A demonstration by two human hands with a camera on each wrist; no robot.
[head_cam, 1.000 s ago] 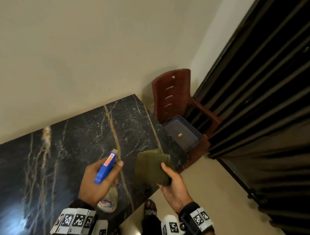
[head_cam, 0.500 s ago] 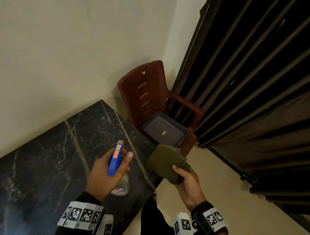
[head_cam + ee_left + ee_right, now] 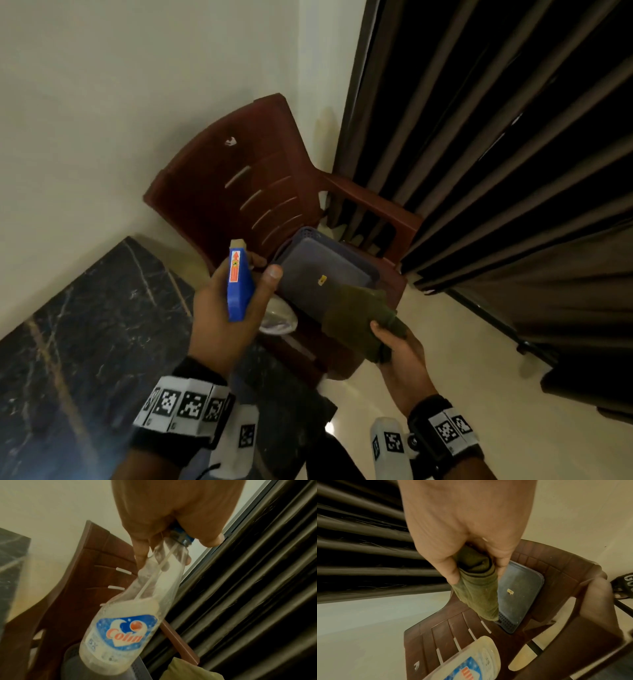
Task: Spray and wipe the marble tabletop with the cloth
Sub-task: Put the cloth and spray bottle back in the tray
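Observation:
My left hand grips a spray bottle by its neck, blue trigger head up; the clear body with a blue "Colin" label hangs below the fingers, over the chair seat. My right hand holds a folded olive-green cloth, pinched between thumb and fingers, above the front of the chair. The black marble tabletop with pale and gold veins lies at the lower left, beside both hands rather than under them.
A dark red plastic armchair stands against the wall past the table's corner, with a grey perforated basket on its seat. Dark pleated curtains fill the right side. Pale floor lies below the right hand.
The view has swung right, from the tabletop to the chair. Both hands, still holding bottle and cloth, have moved off the marble and now hover over the chair and basket.

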